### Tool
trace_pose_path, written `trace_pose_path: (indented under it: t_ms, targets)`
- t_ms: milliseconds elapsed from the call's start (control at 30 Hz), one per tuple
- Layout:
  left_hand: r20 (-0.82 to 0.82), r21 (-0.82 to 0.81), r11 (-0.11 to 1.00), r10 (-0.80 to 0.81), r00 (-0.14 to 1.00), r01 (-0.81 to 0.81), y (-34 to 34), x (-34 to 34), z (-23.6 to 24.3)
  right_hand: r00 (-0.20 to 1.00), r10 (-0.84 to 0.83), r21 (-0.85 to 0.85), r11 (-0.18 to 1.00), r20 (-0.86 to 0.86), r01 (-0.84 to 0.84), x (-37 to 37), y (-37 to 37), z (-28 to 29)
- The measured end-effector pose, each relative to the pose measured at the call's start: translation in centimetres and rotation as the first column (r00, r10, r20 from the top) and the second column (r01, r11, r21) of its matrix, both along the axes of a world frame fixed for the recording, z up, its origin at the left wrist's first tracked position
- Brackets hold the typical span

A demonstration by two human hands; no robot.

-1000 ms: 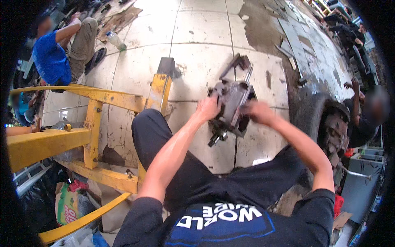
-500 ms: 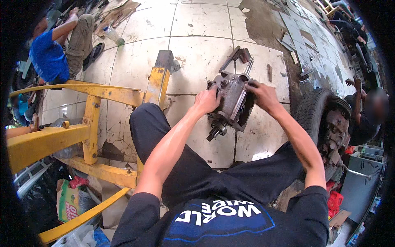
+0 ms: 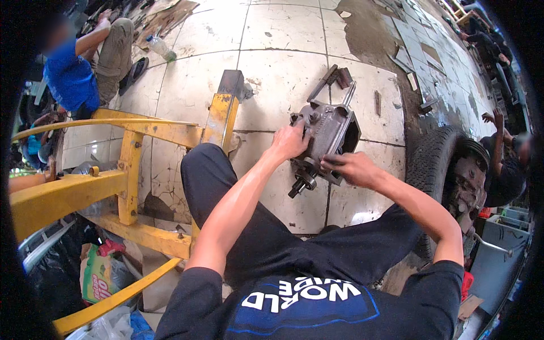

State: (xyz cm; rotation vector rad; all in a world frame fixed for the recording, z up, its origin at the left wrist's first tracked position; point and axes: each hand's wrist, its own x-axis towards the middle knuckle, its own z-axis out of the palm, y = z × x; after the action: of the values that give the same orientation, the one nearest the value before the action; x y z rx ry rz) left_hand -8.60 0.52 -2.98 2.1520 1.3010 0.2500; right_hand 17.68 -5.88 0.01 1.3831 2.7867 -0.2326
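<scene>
- Bracing the metal housing (image 3: pixel 327 130) on its left side is my left hand (image 3: pixel 291 140), its fingers bent over the edge and the thumb lying along the casing; how tightly they clasp it I cannot tell.
- My right hand (image 3: pixel 356 169) is at the housing's near right edge, fingers curled close together with darkened tips; I cannot tell whether they pinch anything.
- The housing sits on the tiled floor (image 3: pixel 277 73) ahead of my bent legs, tilted a little in my view, with an opening on its right side.
- A long thin shaft (image 3: pixel 349 93) sticks out of its far end, and a short splined stub (image 3: pixel 301 184) points out of the near end, towards me.
- Just beyond the housing lie a narrow dark bar (image 3: pixel 322 85) and a brownish block (image 3: pixel 344 78); a thin strip (image 3: pixel 378 103) lies to their right.
- On my left stands a worn yellow frame (image 3: pixel 130 181), its dark-ended post (image 3: pixel 220 122) near my left knee.
- On my right is a black tyre (image 3: pixel 428 181) beside a rusty metal assembly (image 3: pixel 467 181).
- Farther off to the left, a person in a blue shirt (image 3: pixel 71 73) sits near a plastic bottle (image 3: pixel 161 48).
</scene>
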Motion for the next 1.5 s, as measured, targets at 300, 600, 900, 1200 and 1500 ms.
trace_pose_path:
  t_ms: [300,600,900,1200,1500]
  targets:
    - [0.084,-0.006,0.999,0.032,0.996,-0.032,0.1,-0.4,-0.6,0.966,-0.249,-0.081,0.964,0.072,0.254,0.1,1.9,3.5]
    - [0.044,-0.055,0.998,0.035,0.998,-0.033,0.1,-0.2,1.0,0.976,0.144,0.020,0.990,-0.166,-0.142,-2.2,-1.9,1.7]
    - [0.026,-0.029,0.999,0.028,0.999,-0.028,-0.4,-0.3,0.0,0.985,-0.152,-0.026,0.988,0.085,0.155,-0.7,-0.5,1.4]
    - [0.015,-0.027,0.999,0.039,0.999,-0.039,-0.4,-0.1,0.3,0.993,-0.088,0.071,0.993,-0.072,0.093,-1.3,-0.1,2.1]
    - [0.017,-0.026,1.000,0.013,1.000,-0.013,-0.1,0.2,0.1,0.946,0.214,-0.024,0.974,-0.245,-0.227,-0.9,-2.4,1.4]
